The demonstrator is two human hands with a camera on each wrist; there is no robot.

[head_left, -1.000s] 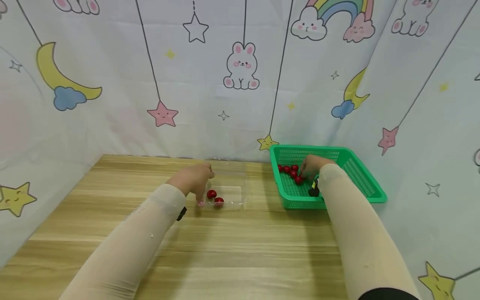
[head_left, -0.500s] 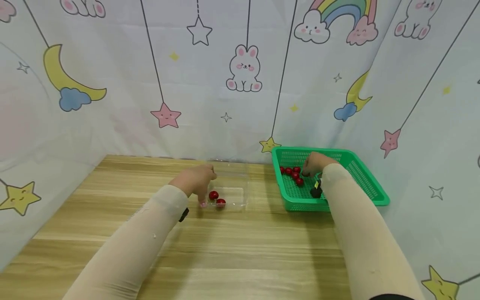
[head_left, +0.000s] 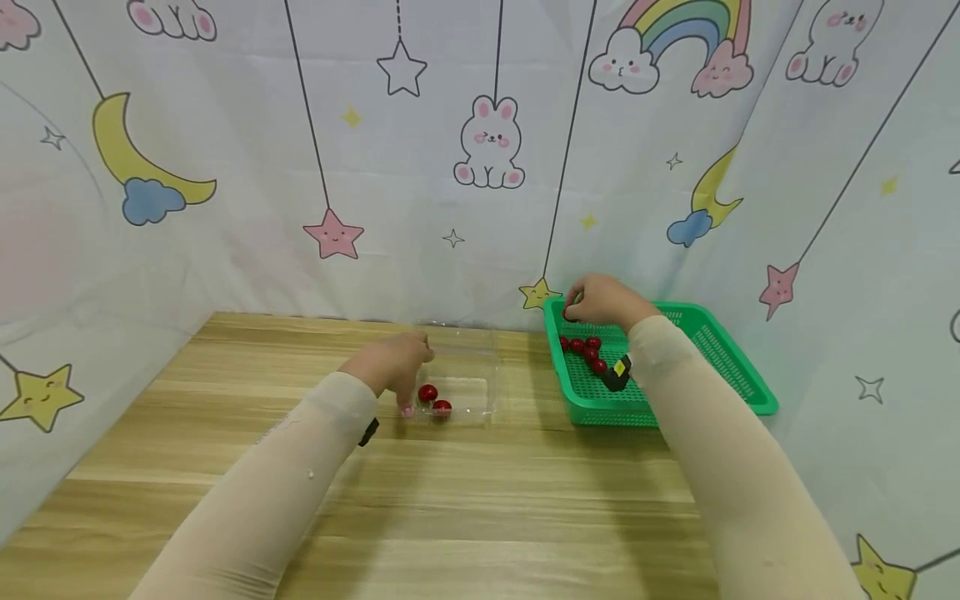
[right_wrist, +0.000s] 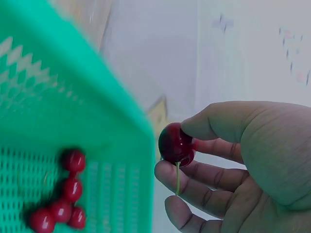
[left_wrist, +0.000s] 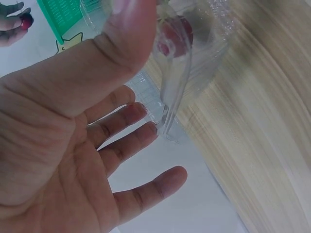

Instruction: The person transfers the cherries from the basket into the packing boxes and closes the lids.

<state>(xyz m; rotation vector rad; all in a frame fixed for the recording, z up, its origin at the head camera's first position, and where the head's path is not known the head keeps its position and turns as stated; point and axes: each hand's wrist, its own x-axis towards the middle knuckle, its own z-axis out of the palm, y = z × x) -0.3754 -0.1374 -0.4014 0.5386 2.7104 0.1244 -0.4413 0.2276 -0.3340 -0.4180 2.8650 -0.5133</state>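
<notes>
1. Cherry, round and glossy dark red with a thin green stem (right_wrist: 176,141), and you have it: your right hand (right_wrist: 262,155) pinches it between thumb and fingers, stem pointing down in the right wrist view.
2. Up at the far left corner of your perforated green plastic basket (head_left: 611,412) goes the action, the pinched cherry right by the rim in the head view.
3. Below that hand, five more glossy red cherries (head_left: 591,354) huddle on the basket floor, toward its left side.
4. Across to your left hand (head_left: 390,364): fingers loosely extended and spread, at the left side of a clear plastic box (head_left: 468,393), thumb by its near left corner.
5. Inside the box, two shiny red cherries (head_left: 427,392) sit side by side near that corner.
6. Box and basket stand apart on your light wood-grain table (head_left: 465,508).
</notes>
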